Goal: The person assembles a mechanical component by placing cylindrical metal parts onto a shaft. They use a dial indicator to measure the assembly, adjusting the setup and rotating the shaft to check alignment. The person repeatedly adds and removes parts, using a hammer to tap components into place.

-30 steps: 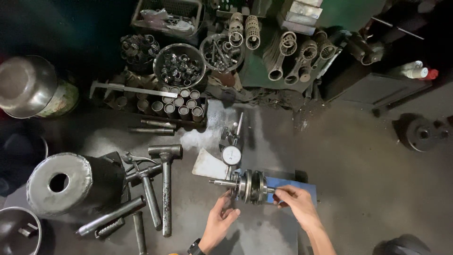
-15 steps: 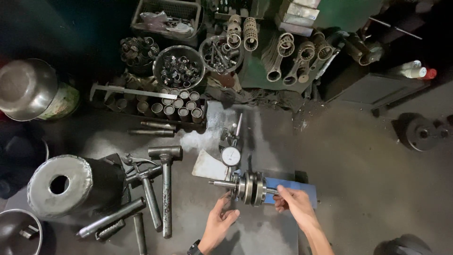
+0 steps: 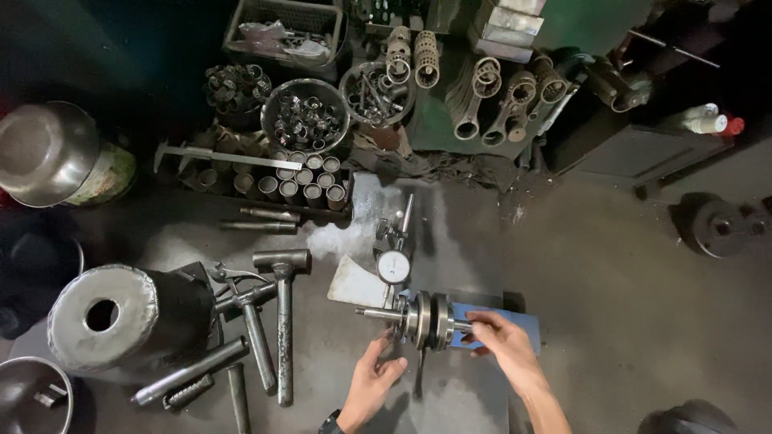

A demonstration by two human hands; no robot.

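A metal crankshaft (image 3: 418, 319) lies across a blue stand (image 3: 515, 324), just below a dial gauge (image 3: 394, 266). The right hand (image 3: 503, 344) pinches its right shaft end; the left hand (image 3: 374, 382), fingers spread, touches beneath its left end. A hammer (image 3: 283, 309) lies well left.

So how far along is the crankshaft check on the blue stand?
Looks set up: the crankshaft lies across the blue stand, with the dial gauge standing just behind it. In hand: the right hand grips the right shaft end, and the left hand is under the left end. Left: the hammers lie untouched; the gauge reading is too small to tell.
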